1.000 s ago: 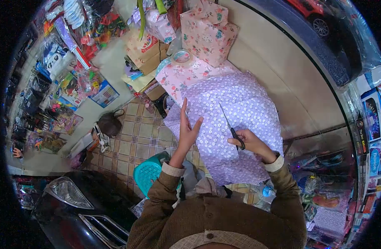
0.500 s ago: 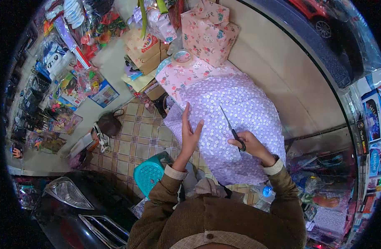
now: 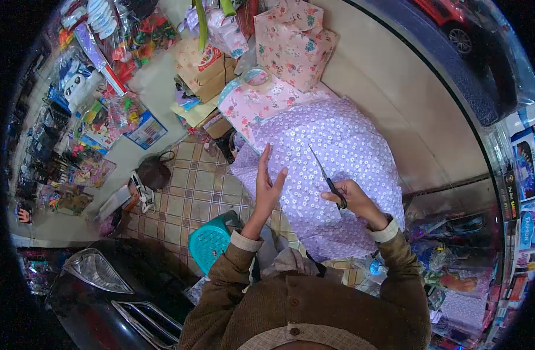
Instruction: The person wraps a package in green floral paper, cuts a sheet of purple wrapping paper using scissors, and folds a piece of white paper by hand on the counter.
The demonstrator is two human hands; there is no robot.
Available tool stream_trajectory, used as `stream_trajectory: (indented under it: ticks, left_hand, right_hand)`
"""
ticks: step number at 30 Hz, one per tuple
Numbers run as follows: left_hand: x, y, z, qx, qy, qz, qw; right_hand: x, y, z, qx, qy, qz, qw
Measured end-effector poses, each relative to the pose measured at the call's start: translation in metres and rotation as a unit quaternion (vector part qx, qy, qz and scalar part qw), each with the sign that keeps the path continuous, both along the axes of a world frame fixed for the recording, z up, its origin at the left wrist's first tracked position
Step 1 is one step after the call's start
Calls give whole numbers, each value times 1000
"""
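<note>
A large sheet of purple wrapping paper (image 3: 360,151) with small white flowers spreads in front of me, partly over a pink floral surface (image 3: 244,111). My right hand (image 3: 355,199) grips black-handled scissors (image 3: 324,175) above the sheet, blades pointing up and left in the view. Those blades look closed. At the sheet's left side is my left hand (image 3: 268,186), with thumb and fingers apart and nothing in it. Whether it touches the sheet I cannot tell.
A tape roll (image 3: 256,77) lies on the pink surface, below a pink floral bag (image 3: 293,44). A teal plastic stool (image 3: 210,245) stands left of my arm. A black toy car (image 3: 121,291) sits lower left; packaged goods (image 3: 527,169) line the right side.
The scissors and my right hand have shifted very slightly. My left hand stays almost in place, and the paper looks much the same.
</note>
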State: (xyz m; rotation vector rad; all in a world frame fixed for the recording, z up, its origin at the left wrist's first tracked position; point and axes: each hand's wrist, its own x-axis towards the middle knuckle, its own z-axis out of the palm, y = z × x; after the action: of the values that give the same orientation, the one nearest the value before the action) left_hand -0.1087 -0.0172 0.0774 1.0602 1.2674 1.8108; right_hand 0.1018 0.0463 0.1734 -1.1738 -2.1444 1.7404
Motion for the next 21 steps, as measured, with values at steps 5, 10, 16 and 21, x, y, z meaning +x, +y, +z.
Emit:
stream_trajectory:
  ticks: [5, 10, 16, 21]
  left_hand:
    - [-7, 1, 6, -13, -72, -28, 997]
    - [-35, 22, -3, -38, -95, -36, 994]
    - [-37, 34, 12, -35, -12, -61, 997]
    - [-35, 36, 10, -36, 0, -101, 994]
  right_hand:
    - [6, 9, -12, 25, -47, 28, 998]
    - [3, 11, -4, 10, -33, 51, 998]
    - [1, 13, 6, -20, -49, 33, 998]
    - [-12, 28, 1, -15, -28, 40, 999]
